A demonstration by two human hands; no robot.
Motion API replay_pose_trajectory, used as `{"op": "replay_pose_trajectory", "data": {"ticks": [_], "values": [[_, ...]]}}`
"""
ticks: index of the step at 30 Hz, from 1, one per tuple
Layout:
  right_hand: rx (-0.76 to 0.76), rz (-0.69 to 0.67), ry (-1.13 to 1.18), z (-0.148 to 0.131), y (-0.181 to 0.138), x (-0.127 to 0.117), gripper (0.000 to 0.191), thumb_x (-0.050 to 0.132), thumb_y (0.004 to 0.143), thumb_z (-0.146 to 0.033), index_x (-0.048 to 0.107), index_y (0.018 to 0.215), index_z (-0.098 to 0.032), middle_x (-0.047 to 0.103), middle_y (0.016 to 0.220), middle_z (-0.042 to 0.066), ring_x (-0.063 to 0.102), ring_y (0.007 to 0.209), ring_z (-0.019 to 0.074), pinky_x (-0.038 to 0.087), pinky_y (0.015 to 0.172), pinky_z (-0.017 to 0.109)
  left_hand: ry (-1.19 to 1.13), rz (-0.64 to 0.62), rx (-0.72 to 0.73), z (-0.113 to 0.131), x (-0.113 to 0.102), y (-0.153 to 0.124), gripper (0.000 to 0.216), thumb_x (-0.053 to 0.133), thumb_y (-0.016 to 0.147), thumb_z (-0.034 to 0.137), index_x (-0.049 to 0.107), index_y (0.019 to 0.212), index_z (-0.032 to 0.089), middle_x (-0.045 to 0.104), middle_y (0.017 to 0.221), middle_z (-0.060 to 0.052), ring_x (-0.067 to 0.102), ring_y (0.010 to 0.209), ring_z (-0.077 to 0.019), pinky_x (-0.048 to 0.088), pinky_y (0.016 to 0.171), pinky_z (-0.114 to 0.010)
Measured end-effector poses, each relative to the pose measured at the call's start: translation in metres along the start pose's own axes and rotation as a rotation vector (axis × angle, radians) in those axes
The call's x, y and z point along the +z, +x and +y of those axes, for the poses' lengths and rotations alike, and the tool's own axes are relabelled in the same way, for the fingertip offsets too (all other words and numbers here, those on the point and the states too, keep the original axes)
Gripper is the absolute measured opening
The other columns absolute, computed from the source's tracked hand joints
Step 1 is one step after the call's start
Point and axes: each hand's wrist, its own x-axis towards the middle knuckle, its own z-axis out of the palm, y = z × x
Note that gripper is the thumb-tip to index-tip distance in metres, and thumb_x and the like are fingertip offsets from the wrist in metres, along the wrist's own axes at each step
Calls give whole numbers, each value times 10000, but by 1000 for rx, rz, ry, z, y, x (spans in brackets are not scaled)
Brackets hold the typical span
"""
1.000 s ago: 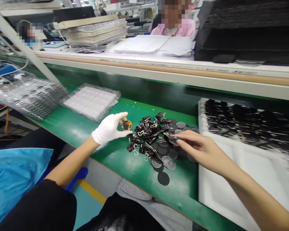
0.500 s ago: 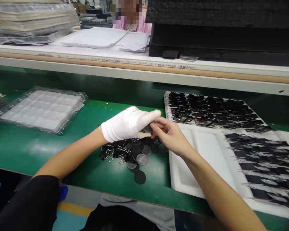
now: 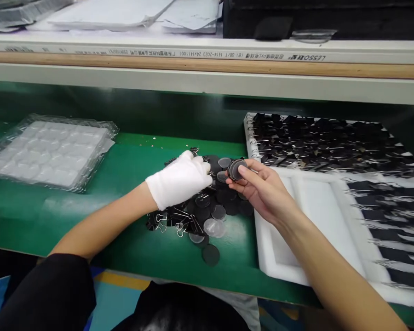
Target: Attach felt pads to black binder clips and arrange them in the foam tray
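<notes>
My right hand (image 3: 267, 191) is bare and pinches a small stack of round black discs (image 3: 237, 169) between thumb and fingers. Beside it my left hand (image 3: 181, 179), in a white glove, is curled over a heap, and its fingertips are partly hidden, so what they hold cannot be made out. The heap has black binder clips (image 3: 179, 219) with silver wire handles on the near left. Dark discs (image 3: 211, 254) and clear discs (image 3: 214, 227) are scattered around it. More clips show just beyond the glove.
A white foam tray (image 3: 274, 257) stands at right, with rows of clipped black pieces (image 3: 393, 230). Behind it lies another filled tray (image 3: 326, 138). Clear plastic trays (image 3: 51, 151) sit at left on the green table (image 3: 131, 248). A shelf edge (image 3: 193, 80) runs across the back.
My hands have separated: the right has drawn the discs away from the gloved left hand, which now reaches down into the heap. The view has tilted downward.
</notes>
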Motion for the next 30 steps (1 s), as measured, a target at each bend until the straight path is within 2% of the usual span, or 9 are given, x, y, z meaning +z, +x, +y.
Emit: {"op": "replay_pose_trajectory", "data": {"ticks": [3, 7, 9, 11, 13, 17, 22, 26, 30], "values": [[-52, -49, -35, -5, -4, -5, 276, 867, 778, -414, 693, 907, -243, 767, 956, 16, 727, 776, 147, 611, 743, 280, -59, 69, -10, -6, 0, 0, 233, 510, 998, 225, 657, 826, 167, 641, 817, -79, 619, 753, -215, 318, 650, -340], [-145, -183, -150, -8, -8, -11, 249, 869, 782, -384, 732, 932, -239, 700, 1305, 67, 717, 747, 139, 619, 687, 306, -380, 254, -203, -18, -6, -6, 286, 573, 987, 385, 628, 793, 181, 631, 770, -16, 561, 652, -143, 325, 610, -292], [-184, -234, -160, -7, -8, -12, 271, 887, 758, -378, 734, 932, -237, 728, 1224, 72, 720, 740, 153, 622, 672, 319, -545, 330, -228, -18, -7, -7, 321, 594, 968, 381, 566, 718, 182, 592, 698, 19, 513, 606, -112, 340, 606, -270], [-208, -238, -148, -4, -8, -11, 291, 897, 743, -390, 731, 931, -242, 762, 990, 42, 720, 720, 168, 627, 687, 336, -652, 358, -190, -13, -6, -6, 370, 580, 971, 378, 504, 664, 186, 514, 610, 47, 438, 551, -93, 329, 586, -259], [-211, -218, -156, -2, -8, -11, 309, 899, 735, -423, 727, 920, -245, 737, 812, 10, 715, 693, 176, 631, 708, 352, -720, 332, -156, -8, -6, -5, 432, 514, 1002, 392, 454, 624, 191, 430, 548, 58, 372, 512, -89, 301, 556, -262], [-202, -200, -189, -3, -8, -11, 362, 908, 703, -480, 729, 903, -236, 723, 774, 10, 704, 664, 181, 635, 688, 364, -834, 195, -118, -2, -9, -2, 503, 340, 1038, 412, 412, 590, 196, 408, 529, 38, 365, 499, -96, 301, 535, -269], [-243, -192, -218, -5, -9, -10, 301, 910, 718, -412, 748, 889, -226, 734, 836, 27, 699, 689, 164, 624, 675, 318, -795, 112, -324, 5, -10, 2, 586, 609, 792, 645, 316, 531, 210, 291, 469, 59, 284, 458, -82, 225, 475, -262], [-260, -214, -219, -4, -9, -10, 271, 908, 732, -386, 762, 903, -235, 734, 869, 27, 685, 697, 148, 609, 684, 300, -757, 130, -332, 9, -9, 3, 626, 599, 772, 692, 298, 513, 209, 281, 463, 57, 271, 452, -78, 229, 495, -263], [-247, -208, -232, -3, -9, -13, 269, 903, 735, -402, 766, 901, -240, 749, 925, 39, 691, 730, 159, 603, 712, 314, -640, 115, -328, 11, -12, 4, 658, 593, 729, 773, 321, 513, 214, 334, 445, 44, 299, 419, -86, 198, 483, -269]]}}
